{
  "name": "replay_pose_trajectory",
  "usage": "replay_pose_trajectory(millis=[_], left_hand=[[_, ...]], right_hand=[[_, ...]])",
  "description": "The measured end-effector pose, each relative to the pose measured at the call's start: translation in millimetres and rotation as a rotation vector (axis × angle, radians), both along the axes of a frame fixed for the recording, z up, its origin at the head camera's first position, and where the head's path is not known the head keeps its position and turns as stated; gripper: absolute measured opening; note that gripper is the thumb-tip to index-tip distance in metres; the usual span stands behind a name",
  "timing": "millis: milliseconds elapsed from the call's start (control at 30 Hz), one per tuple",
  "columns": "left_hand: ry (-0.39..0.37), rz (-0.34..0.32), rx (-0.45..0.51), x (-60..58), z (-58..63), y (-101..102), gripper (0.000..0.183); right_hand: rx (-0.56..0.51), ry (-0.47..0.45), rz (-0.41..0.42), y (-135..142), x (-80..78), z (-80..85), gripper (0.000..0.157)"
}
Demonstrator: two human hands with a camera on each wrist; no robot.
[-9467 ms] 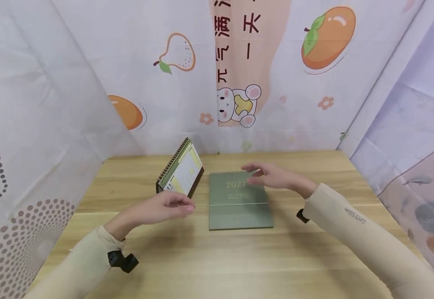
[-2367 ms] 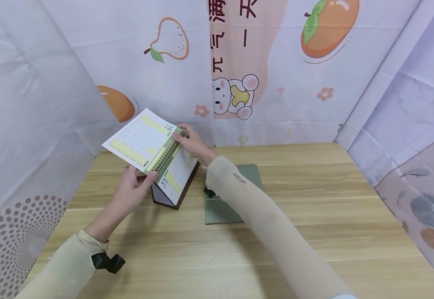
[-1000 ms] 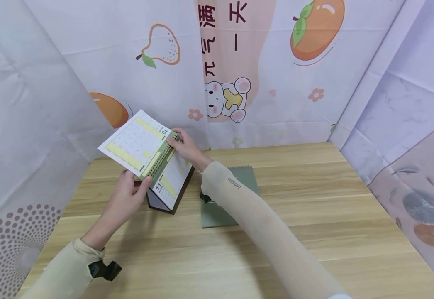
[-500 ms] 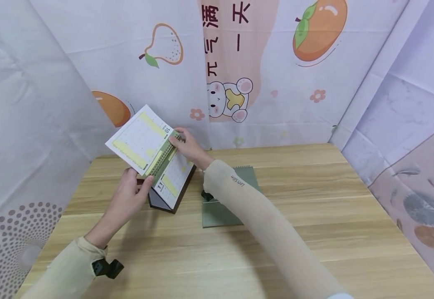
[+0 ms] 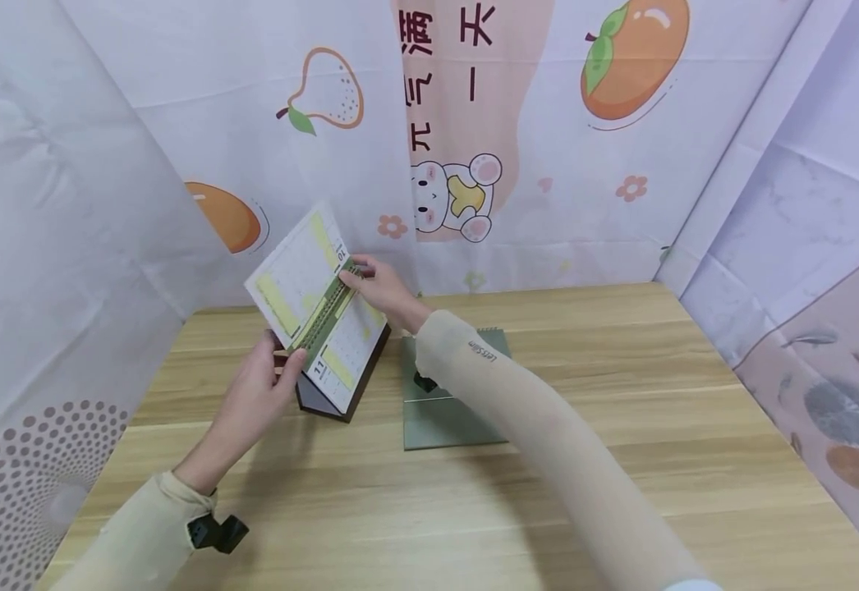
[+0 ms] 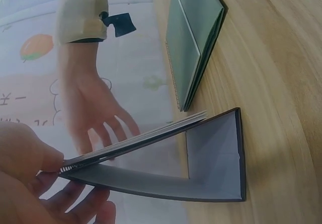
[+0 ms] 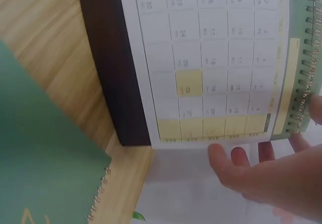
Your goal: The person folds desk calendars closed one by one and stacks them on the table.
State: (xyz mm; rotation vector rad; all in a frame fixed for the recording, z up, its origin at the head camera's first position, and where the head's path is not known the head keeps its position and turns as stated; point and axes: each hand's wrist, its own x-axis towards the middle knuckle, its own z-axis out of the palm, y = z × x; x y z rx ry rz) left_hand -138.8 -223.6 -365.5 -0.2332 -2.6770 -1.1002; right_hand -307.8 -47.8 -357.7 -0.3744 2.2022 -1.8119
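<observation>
A spiral-bound desk calendar (image 5: 351, 349) stands tent-like at the table's left back, its month page marked 11 facing out. Another page (image 5: 298, 267), marked 10, juts up past the spiral, away from the stand. My left hand (image 5: 263, 382) grips the near end of the spine; in the left wrist view the thumb lies over the coil and the fingers under the stand's dark edge. At the far end, my right hand (image 5: 385, 291) pinches the spine, its thumb on the coil. The right wrist view shows the fingers of that hand (image 7: 271, 176) along the page's side edge.
A green 2027 calendar (image 5: 447, 423) lies on the wooden table (image 5: 622, 443) to the right, partly under my right forearm. Behind the table hangs a printed white curtain (image 5: 548, 246); more cloth covers both sides.
Since half a second ago, the page marked 10 has swung more upright, toward the right. Both hands keep their hold on the spine. Earlier, the hands were apart and off the calendar.
</observation>
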Motion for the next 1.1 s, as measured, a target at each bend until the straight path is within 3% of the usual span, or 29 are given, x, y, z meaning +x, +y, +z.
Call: replay_pose_trajectory(millis=[433,833,1100], left_hand=[[-0.039,-0.012,0.022,2.1,5.2,-5.8,0.033],[-0.023,-0.008,-0.015,3.6,16.5,-8.2,0.03],[0.066,-0.038,-0.009,8.6,24.7,-9.6,0.029]], right_hand=[[0.045,-0.025,0.054,10.3,-2.4,18.0,0.078],[-0.072,-0.146,0.083,24.9,-9.4,33.6,0.078],[-0.11,-0.152,0.135,40.9,-13.1,40.2,0.07]])
